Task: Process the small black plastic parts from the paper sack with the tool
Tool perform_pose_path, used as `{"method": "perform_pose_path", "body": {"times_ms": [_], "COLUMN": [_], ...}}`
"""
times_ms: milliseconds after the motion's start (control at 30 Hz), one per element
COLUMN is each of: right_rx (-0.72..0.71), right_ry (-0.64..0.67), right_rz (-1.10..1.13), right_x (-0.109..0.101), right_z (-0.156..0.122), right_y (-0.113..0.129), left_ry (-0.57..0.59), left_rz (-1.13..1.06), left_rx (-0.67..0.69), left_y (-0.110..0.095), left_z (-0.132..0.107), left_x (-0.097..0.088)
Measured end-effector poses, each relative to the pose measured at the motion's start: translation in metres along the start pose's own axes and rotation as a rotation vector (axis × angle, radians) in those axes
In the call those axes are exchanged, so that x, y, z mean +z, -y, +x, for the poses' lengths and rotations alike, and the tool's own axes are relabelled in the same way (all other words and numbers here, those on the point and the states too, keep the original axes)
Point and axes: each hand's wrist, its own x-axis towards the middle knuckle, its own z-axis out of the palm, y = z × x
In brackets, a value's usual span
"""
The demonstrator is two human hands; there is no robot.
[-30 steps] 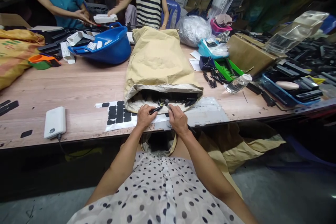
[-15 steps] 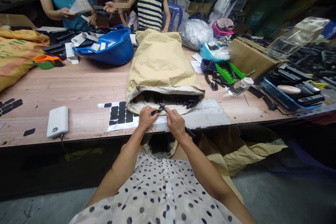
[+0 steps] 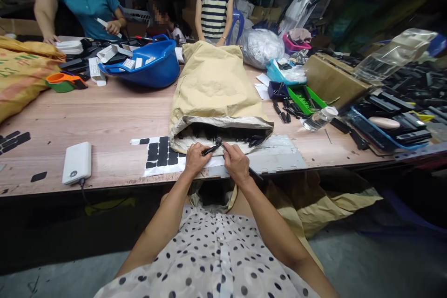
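Observation:
My left hand is closed on a slim black handle-like piece with a dark round end. My right hand has its fingers pinched together by that round end; whether it grips the piece or something tiny there, I cannot make out. Both hands are at the mouth of a tan paper sack, which lies on its side with its opening towards me. Several black parts show in the shadow inside it. Left of my left hand, a white sheet with black stickers lies partly under the sack.
A white power bank with a cable lies left, near the table edge. Beyond are a blue basin and an orange tape roll. At right stand a green tray, a water bottle and a cardboard box. Two people stand across the table.
My hands stay at the sack's mouth, with the black piece turned slightly. A yellow-green bit near its round end no longer shows. The striped-shirt person has lowered an outstretched arm; the blue-shirt person has put down a white item.

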Motion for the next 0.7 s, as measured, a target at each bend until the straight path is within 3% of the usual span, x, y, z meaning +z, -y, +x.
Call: {"method": "perform_pose_path", "body": {"times_ms": [233, 467, 600, 700], "right_rx": [-0.003, 0.0, 0.019, 0.027], "right_ry": [0.007, 0.025, 0.053, 0.07], "right_rz": [-0.097, -0.121, -0.127, -0.134], "right_x": [-0.003, 0.003, 0.002, 0.0], "right_z": [0.011, 0.007, 0.008, 0.009], "right_y": [-0.036, -0.037, -0.032, -0.03], "left_ry": [-0.019, -0.019, -0.001, 0.175], "left_rz": [0.022, 0.015, -0.047, -0.182], "left_rx": [-0.017, 0.029, 0.193, 0.317], "left_y": [-0.005, -0.007, -0.01, -0.013], "left_z": [-0.004, -0.006, -0.037, -0.078], "left_x": [0.0, -0.013, -0.025, -0.025]}}
